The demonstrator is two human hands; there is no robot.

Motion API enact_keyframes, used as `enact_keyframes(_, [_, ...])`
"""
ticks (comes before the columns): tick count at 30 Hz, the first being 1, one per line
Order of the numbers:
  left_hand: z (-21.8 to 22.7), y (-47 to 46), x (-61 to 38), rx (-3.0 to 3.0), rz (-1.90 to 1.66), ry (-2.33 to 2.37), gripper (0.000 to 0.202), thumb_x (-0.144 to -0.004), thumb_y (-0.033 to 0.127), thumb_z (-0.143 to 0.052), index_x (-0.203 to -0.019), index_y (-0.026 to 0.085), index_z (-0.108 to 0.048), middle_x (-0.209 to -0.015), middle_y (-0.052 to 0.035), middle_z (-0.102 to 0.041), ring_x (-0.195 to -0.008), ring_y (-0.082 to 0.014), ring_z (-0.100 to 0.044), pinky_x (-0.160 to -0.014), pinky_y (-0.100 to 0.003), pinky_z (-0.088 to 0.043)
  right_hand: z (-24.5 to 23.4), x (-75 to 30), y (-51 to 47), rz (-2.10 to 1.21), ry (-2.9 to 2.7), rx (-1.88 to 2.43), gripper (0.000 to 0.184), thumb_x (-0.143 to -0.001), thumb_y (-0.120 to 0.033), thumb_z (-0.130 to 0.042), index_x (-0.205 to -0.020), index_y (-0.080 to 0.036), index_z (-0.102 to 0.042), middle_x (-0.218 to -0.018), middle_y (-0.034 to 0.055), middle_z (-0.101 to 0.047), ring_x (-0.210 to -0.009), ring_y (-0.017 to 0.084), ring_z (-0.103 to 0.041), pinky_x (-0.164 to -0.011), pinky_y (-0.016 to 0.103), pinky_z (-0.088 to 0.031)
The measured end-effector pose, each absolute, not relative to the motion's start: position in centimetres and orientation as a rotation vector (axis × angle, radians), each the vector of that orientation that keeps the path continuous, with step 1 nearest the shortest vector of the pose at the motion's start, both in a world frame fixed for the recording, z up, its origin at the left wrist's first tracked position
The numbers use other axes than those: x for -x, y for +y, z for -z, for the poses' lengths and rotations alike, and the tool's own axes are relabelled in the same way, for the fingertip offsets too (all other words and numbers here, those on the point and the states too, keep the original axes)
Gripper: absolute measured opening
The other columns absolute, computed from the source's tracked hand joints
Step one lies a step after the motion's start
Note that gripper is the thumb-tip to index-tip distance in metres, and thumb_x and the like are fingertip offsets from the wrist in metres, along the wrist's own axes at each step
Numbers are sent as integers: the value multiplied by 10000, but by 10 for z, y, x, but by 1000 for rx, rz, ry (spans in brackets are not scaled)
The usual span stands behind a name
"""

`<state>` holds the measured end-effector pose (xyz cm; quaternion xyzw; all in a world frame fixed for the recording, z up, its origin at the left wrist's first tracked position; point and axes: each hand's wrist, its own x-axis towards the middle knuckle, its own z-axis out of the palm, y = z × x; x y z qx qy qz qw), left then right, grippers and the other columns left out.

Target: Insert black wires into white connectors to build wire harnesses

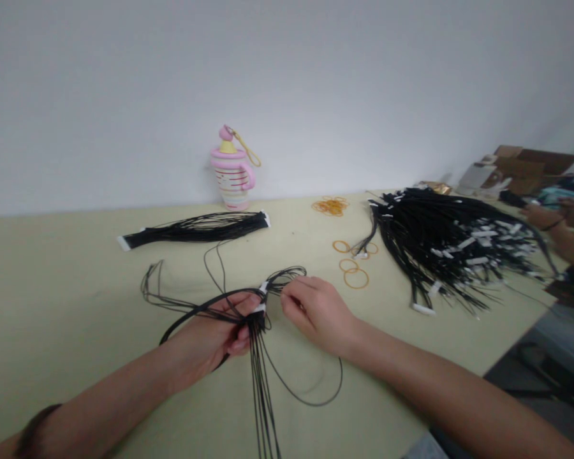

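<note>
Between my hands is a black wire harness (258, 322) with white connectors, its thin wires fanning left and hanging down toward me. My left hand (220, 331) is closed around it near the connectors, thumb on top. Just to the right, my right hand (318, 312) has its fingers curled together at the looped wires of the same harness, pinching them. The exact spot under those fingertips is hidden. Behind my hands lies a second wire bundle (196, 229) with white connectors at its ends.
Several loose rubber bands (356, 278) lie right of my hands, with a rubber band pile (332, 206) behind. A large heap of black harnesses (440, 236) covers the right side. A striped cup (232, 178) stands by the wall. Another person's hands (550, 217) and a cardboard box (521, 167) are far right.
</note>
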<state>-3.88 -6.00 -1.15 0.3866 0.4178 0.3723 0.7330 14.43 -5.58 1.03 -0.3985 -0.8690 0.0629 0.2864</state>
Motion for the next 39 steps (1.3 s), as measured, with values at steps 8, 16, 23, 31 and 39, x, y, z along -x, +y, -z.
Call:
enact_keyframes(8, [8, -61, 38, -849, -794, 949, 207, -725, 320, -604, -668, 137, -527, -409, 69, -404, -354, -11, -321, -351, -120, -202, -9, -141, -60, -82, -2352, 1125, 221, -842, -206, -368, -742, -140, -554, -714, 39, -566, -657, 128, -513, -606, 230, -382])
enact_keyframes(16, [6, -60, 39, -824, -730, 1001, 213, -665, 335, -655, -709, 150, -559, -406, 67, -401, -356, -15, -294, -354, -129, -184, -5, -140, -59, -51, -2346, 1091, 221, -838, -211, -371, -732, -141, -552, -701, 37, -560, -640, 126, -502, -581, 227, -376])
enact_keyframes(23, [9, -58, 41, -821, -774, 917, 179, -730, 303, -597, -681, 148, -521, -470, 67, -378, -399, -18, -300, -361, -122, -195, -1, -145, -52, -292, -2304, 922, 166, -845, -187, -421, -769, -141, -561, -709, 17, -573, -673, 97, -513, -636, 190, -392])
enact_keyframes(31, [7, -56, 40, -801, -778, 847, 218, -733, 323, -590, -664, 137, -499, -454, 66, -371, -372, -9, -283, -343, -120, -173, -6, -147, -52, -400, -2242, 883, 136, -826, -170, -472, -769, -146, -593, -669, 0, -569, -609, 79, -490, -568, 176, -372])
enact_keyframes(39, [2, -58, 36, -774, -814, 873, 219, -717, 314, -592, -641, 150, -470, -457, 63, -383, -359, -14, -289, -356, -133, -175, -13, -157, -52, -565, -2146, 1009, 145, -805, -199, -482, -693, -143, -555, -626, 1, -531, -564, 86, -452, -502, 191, -342])
